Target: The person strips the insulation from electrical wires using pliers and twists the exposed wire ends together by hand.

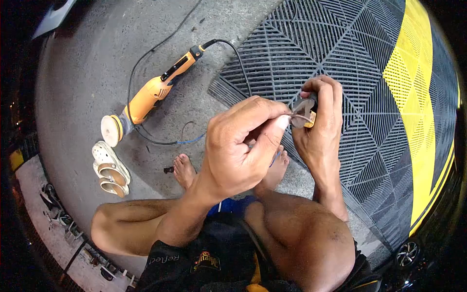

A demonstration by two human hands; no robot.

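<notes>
My left hand (241, 146) is closed, with thumb and forefinger pinching a thin brown wire (302, 117). The wire reaches a dark grey part that looks like an opened electrical plug (302, 108), beside a brass-coloured terminal (310, 120). My right hand (322, 114) is closed around this plug, its fingers curled over the far side and hiding part of it. A blue wire (193, 139) leaves the end of the black power cord (155, 141) and passes behind my left hand. Whether the wire tip sits inside the terminal I cannot tell.
An orange polisher (151, 95) with a round pad (112, 130) lies on the concrete floor (82, 73). Cream clogs (111, 168) sit below it. Black floor tiles (360, 73) with a yellow band (416, 97) cover the right. A small dark piece (169, 170) lies near my bare foot (184, 170).
</notes>
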